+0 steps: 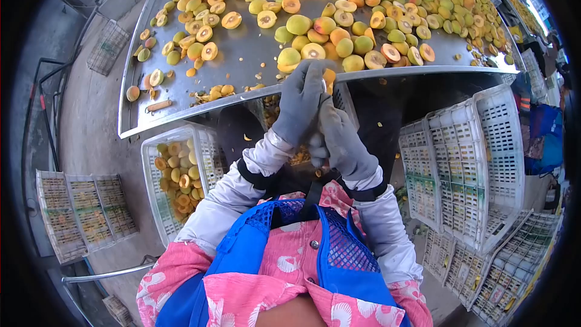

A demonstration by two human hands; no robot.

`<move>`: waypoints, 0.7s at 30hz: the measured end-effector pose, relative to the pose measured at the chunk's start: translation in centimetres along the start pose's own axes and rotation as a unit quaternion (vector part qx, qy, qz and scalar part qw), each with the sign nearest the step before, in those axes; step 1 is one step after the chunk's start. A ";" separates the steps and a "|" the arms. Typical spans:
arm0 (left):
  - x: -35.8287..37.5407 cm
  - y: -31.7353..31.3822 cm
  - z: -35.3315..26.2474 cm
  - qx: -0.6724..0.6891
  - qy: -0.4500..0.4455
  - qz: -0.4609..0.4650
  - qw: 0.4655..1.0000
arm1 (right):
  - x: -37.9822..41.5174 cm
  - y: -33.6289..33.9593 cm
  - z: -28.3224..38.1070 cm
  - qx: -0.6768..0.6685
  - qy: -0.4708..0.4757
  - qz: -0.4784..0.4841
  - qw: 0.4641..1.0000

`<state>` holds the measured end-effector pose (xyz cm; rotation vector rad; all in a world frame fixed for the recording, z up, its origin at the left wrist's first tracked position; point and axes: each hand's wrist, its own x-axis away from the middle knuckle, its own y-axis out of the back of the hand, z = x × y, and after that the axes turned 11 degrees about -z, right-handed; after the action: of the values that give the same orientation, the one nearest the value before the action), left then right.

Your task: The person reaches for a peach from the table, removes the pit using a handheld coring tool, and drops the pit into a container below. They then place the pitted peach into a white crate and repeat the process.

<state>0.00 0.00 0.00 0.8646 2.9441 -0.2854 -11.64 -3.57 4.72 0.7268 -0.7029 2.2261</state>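
Note:
My left hand (302,100), in a grey glove, is closed around a piece of yellow-orange peach (328,80) at the front edge of the metal table (254,42). Just below and touching it, my right hand (344,142), gloved the same way, has its fingers curled in. Whatever the right hand grips is hidden by the fingers. Right beyond my hands lie whole peaches (298,25) and cut peach halves (313,51), some showing brown centres.
A white crate (148,172) of peach halves stands at lower left. Stacked white crates (460,157) are at right, another crate (85,212) at far left. A tan stick-like piece (158,106) and fruit scraps (215,92) lie along the table's left front.

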 end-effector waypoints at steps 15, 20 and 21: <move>1.2 0.2 1.5 0.307 0.352 -0.017 0.884 | -2.6 3.4 -4.1 -0.208 -0.082 0.319 0.921; 0.6 2.5 2.4 0.289 0.288 -0.037 0.912 | -2.6 4.6 -6.6 -0.071 -0.127 0.018 0.989; 0.5 3.0 2.0 0.327 0.308 -0.028 0.893 | -3.5 5.1 -8.0 -0.070 -0.128 0.019 0.989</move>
<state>1.21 2.30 -2.51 1.0925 3.4945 -1.2881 -15.56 -2.99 -4.59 0.9430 -0.9958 2.1122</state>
